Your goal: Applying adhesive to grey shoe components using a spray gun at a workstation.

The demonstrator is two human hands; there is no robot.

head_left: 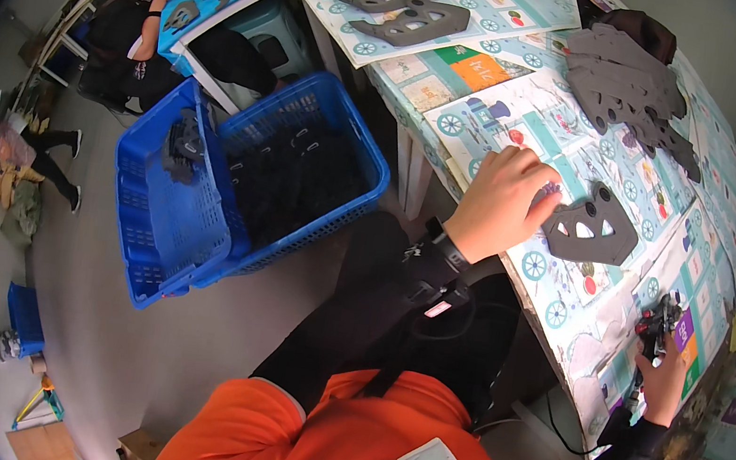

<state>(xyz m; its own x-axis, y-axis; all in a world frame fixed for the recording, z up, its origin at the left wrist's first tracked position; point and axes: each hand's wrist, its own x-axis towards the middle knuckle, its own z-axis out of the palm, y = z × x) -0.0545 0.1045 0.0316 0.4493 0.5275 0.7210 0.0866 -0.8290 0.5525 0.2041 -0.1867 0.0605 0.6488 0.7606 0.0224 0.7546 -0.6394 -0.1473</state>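
My left hand (501, 202) is at the table's near edge, fingers curled and closed at the left end of a flat dark grey cut-out piece (609, 242). That piece lies on the table and has triangular openings and small round holes along its edge. The fingertips partly cover its end. Farther right, my right hand (664, 384) is closed around a small black tool with red parts (657, 323), low over the table. The tool's lower part is partly hidden by the fingers.
A pile of similar grey pieces (624, 78) lies at the far right, and several more (409, 17) at the far left of the patterned table (550, 348). Blue baskets (358, 138) with black items stand on the floor. A seated person (120, 41) works at a blue table.
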